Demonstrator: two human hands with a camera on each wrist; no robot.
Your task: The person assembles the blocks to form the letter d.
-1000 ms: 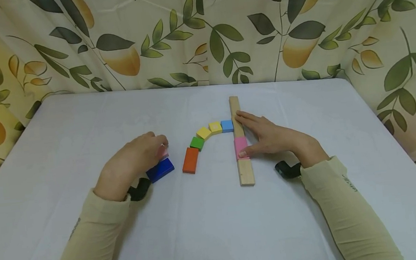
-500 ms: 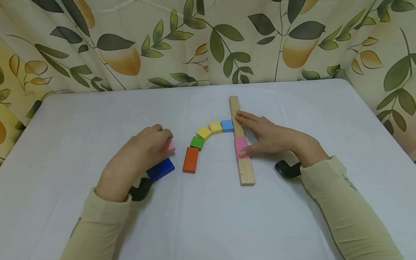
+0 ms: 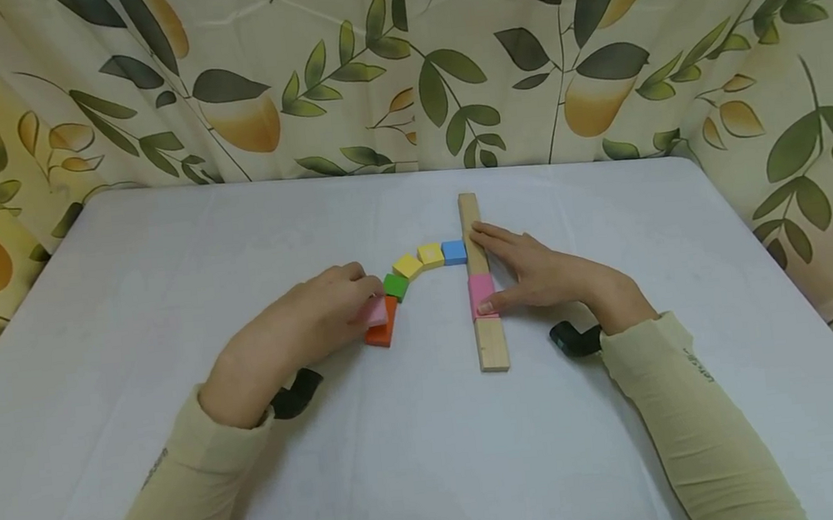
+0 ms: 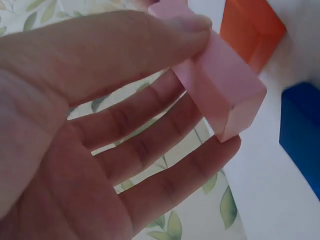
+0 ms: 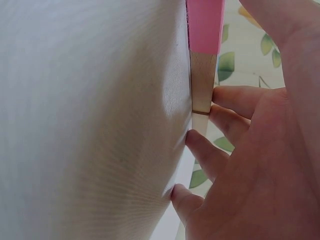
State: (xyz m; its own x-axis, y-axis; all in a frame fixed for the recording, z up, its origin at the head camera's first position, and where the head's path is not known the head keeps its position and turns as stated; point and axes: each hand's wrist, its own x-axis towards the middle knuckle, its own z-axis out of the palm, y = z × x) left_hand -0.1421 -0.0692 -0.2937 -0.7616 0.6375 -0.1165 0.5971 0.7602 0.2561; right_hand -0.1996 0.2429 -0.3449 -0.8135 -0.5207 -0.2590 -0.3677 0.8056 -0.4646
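My left hand [image 3: 298, 330] pinches a light pink block [image 4: 220, 75] between thumb and fingers, just above the orange block [image 3: 380, 335] and overlapping it in the head view. A dark blue block [image 4: 302, 130] lies near them in the left wrist view; the hand hides it from the head camera. My right hand [image 3: 549, 272] rests along a straight row of blocks, its fingers extended. Its fingertips touch the natural wood block [image 3: 472, 229] and its thumb lies on the bright pink block [image 3: 481, 291] in the row.
From the orange block a curve of blocks runs to the row: green [image 3: 396, 287], two yellow [image 3: 408, 267] and light blue [image 3: 454, 252]. Another wood block [image 3: 492, 345] ends the row at the near side. A white cloth covers the table [image 3: 436, 459]; a leaf-patterned curtain [image 3: 367, 64] hangs behind.
My left hand has carried the light pink block rightward from beside the dark blue block to over the orange one. The right hand and the row have stayed still.
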